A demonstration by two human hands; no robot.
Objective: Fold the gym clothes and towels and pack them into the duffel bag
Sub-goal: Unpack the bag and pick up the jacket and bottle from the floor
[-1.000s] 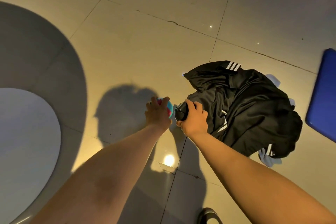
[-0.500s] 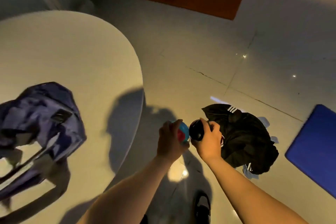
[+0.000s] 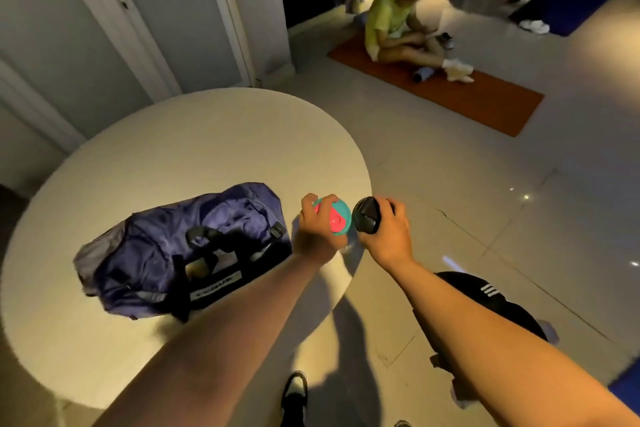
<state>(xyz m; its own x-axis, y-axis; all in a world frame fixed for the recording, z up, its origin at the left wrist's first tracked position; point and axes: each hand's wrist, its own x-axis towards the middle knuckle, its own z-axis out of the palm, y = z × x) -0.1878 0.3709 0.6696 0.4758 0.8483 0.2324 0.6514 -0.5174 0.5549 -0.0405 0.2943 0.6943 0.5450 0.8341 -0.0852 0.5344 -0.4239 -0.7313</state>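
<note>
One round table (image 3: pixel 207 149), duffel bag (image 3: pixel 156 253), tiled floor (image 3: pixel 519 236)

A navy-blue duffel bag (image 3: pixel 166 253) with black straps and a white label is seen slumped, unzipped and crumpled, on the round table (image 3: pixel 207 135) at about 8 o'clock. A black garment (image 3: pixel 485 291) with three white stripes is bunched on the floor (image 3: pixel 519 218) at 4 o'clock, partly hidden.

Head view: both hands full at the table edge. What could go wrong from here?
Left hand grips the teal bottle, right hand the black bottle: no hand free for the duffel bag. Set down near the table rim, either could roll off. Black clothes on the floor by the feet: trip hazard.
</note>
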